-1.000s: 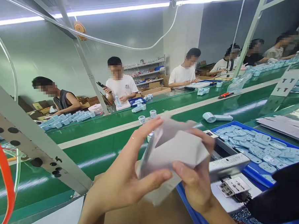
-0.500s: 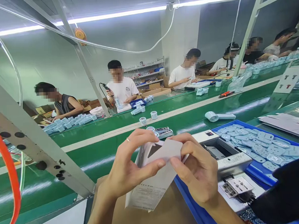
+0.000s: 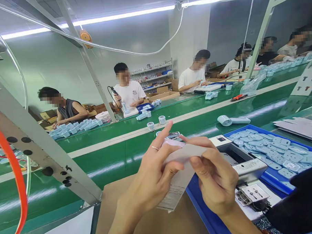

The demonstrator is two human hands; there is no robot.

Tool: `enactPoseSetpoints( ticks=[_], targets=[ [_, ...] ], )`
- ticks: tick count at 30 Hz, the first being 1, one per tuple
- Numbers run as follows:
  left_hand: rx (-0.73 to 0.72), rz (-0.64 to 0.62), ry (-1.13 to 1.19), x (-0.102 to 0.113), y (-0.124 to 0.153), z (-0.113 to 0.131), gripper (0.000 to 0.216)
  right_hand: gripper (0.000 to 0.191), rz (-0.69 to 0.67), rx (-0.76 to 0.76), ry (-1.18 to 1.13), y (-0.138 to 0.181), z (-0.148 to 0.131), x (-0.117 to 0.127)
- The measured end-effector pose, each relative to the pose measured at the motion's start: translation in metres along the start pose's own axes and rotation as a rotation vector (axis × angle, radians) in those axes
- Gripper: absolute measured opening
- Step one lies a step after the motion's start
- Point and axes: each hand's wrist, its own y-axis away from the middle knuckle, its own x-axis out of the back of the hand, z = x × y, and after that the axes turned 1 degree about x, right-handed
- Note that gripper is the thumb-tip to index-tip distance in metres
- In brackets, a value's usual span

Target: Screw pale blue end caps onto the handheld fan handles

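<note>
Both hands are engaged on one white carton, held up between them over brown cardboard point(image 3: 118, 201). The left hand point(image 3: 154, 174) grips the carton's near upper side between thumb and bent fingers, one finger raised clear and a ring worn on it. The right hand point(image 3: 218, 179) pinches a flap at the upper end between thumb and curled fingers. The white carton point(image 3: 176, 190) hangs tilted below the fingers, small print showing on its lower face; its upper end is largely covered, so whether anything is inside cannot be told. Just beyond the hands, two round light-blue parts point(image 3: 162, 120) stand on the green surface point(image 3: 106, 164). Right of the right hand is a metal-fronted device point(image 3: 251, 169), and past it a blue tray point(image 3: 275, 185) heaped with flat light-blue plates point(image 3: 276, 149). Farther ahead of the right hand lie a light-blue handle-shaped piece point(image 3: 235, 120) and red-handled pliers point(image 3: 238, 97). A white sheet point(image 3: 65, 231) lies left of the left forearm. Across the surface, well apart from the hands, a person in a white shirt point(image 3: 129, 92) holds a dark tool point(image 3: 115, 92).
</note>
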Motion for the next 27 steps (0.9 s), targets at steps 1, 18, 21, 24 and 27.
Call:
enactPoseSetpoints(
  ticks=[1,18,21,24,27],
  targets=[
    [-0.004,0.030,0.025,-0.005,0.000,-0.002,0.049,0.016,0.007,0.004,0.019,0.000,0.000,0.000],
    [-0.599,0.470,-0.293,-0.007,-0.003,-0.029,0.033,0.041,0.070,0.275,0.218,0.000,-0.017,-0.017],
    [-0.576,0.443,-0.323,-0.009,-0.001,-0.025,0.030,0.037,0.081,0.240,0.219,0.001,-0.020,-0.017],
    [-0.539,0.450,-0.291,-0.013,0.001,-0.020,0.023,0.024,0.088,0.152,0.209,0.000,-0.026,-0.018],
    [-0.522,0.494,-0.283,-0.019,0.003,-0.022,0.022,0.021,0.085,0.114,0.203,0.000,-0.030,-0.021]
  ],
)
